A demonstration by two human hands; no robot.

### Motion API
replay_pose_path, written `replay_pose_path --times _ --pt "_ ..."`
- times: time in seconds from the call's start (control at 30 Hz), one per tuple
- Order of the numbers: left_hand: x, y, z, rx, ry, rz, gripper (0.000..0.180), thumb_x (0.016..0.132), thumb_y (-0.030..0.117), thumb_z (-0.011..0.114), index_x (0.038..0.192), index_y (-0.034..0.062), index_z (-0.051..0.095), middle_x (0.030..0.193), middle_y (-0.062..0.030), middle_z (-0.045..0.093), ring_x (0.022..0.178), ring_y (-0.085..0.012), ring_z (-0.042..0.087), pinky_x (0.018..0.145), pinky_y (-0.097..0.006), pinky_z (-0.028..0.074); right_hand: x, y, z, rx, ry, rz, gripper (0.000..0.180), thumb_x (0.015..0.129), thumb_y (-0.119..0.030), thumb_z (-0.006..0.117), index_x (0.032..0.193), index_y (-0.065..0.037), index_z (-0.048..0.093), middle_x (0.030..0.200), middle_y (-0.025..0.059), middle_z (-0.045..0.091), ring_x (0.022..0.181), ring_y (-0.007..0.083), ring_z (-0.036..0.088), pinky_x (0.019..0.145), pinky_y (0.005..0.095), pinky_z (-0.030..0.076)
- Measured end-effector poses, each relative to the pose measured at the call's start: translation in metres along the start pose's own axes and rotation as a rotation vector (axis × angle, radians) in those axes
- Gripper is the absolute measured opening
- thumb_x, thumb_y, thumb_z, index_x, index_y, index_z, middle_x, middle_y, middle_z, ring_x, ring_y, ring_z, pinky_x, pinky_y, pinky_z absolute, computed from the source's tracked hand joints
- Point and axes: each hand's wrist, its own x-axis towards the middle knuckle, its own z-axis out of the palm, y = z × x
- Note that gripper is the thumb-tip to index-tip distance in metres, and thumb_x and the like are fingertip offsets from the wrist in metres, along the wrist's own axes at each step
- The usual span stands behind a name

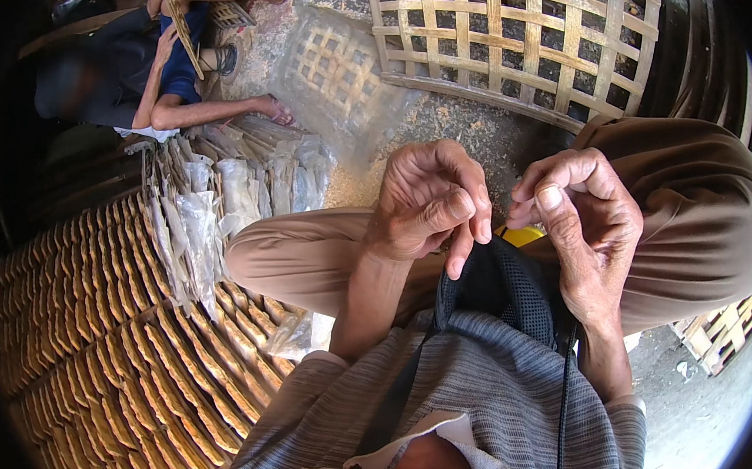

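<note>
Both my hands are raised over my lap, a short gap apart. The fingers of my left hand (pixel 435 205) are curled in, with the thumb bent against them. My right hand (pixel 584 225) is curled too, its thumb tip close against the bent index finger. Whether anything thin or small is in either pinch, I cannot make out. Just below the hands, a black mesh bag (pixel 511 292) rests against my front, its strap running up my chest. A bit of something yellow (pixel 524 235) shows between the hands, mostly hidden by the bag.
Woven bamboo panels stand ahead (pixel 529 45) and at my right (pixel 727 333). Another smaller lattice (pixel 339 71) lies on the dusty floor. To the left are clear plastic bags (pixel 239 190) and rows of brown wavy-edged pieces (pixel 115 356). Far left, another person (pixel 156 71) sits holding a bamboo strip.
</note>
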Motion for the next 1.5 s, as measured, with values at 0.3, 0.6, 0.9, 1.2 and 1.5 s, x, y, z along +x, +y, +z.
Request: replay_pose_path --times 0.3,0.6,0.9,1.2,1.5 --pt "0.001 -0.011 0.002 -0.222 -0.008 -0.009 0.027 0.095 0.006 0.075 0.102 -0.0019 0.050 0.080 -0.0223 0.068 0.046 -0.0202 0.065 0.037 -0.025 0.053 0.002 0.004 0.002 -0.109 0.001 -0.082 0.004 0.094 0.002 0.073 0.096 0.002 0.069 0.089 0.0082 0.071 0.077 0.0102 0.068 0.067 0.0242 0.056" --pt "-0.002 -0.015 0.001 -0.244 -0.017 -0.046 0.037 0.083 -0.003 0.084 0.098 -0.0017 0.051 0.078 -0.0165 0.067 0.051 -0.0195 0.067 0.038 -0.026 0.055 0.002 -0.015 0.010 -0.164 -0.230 -0.213 0.017 0.082 0.003 0.081 0.098 0.005 0.077 0.090 0.0135 0.073 0.080 0.0184 0.072 0.071 0.0292 0.057" --pt "-0.005 -0.002 0.003 -0.082 0.013 -0.160 0.036 0.079 -0.002 0.088 0.093 -0.0033 0.055 0.078 -0.0136 0.067 0.057 -0.0189 0.071 0.042 -0.025 0.057 0.006 -0.025 0.003 -0.252 -0.367 -0.248 0.006 0.088 0.007 0.075 0.092 0.003 0.076 0.082 0.0094 0.072 0.076 0.0185 0.078 0.065 0.0275 0.064" --pt "-0.008 0.005 0.000 0.019 0.012 -0.232 0.030 0.080 -0.003 0.087 0.090 -0.0038 0.058 0.077 -0.0152 0.068 0.058 -0.0189 0.072 0.042 -0.025 0.056 0.002 -0.015 0.008 -0.550 -0.317 -0.479 0.008 0.083 0.004 0.073 0.087 -0.002 0.068 0.073 0.0053 0.067 0.063 0.0145 0.070 0.055 0.0260 0.059" --pt "-0.004 -0.004 -0.004 -0.395 -0.144 -0.095 0.014 0.092 -0.004 0.074 0.096 -0.0072 0.061 0.078 -0.0233 0.068 0.043 -0.0184 0.064 0.033 -0.026 0.052 0.004 -0.013 -0.006 -0.175 0.100 -0.126 0.005 0.090 0.008 0.064 0.091 0.003 0.064 0.082 0.0022 0.064 0.068 0.0054 0.060 0.062 0.0204 0.049"
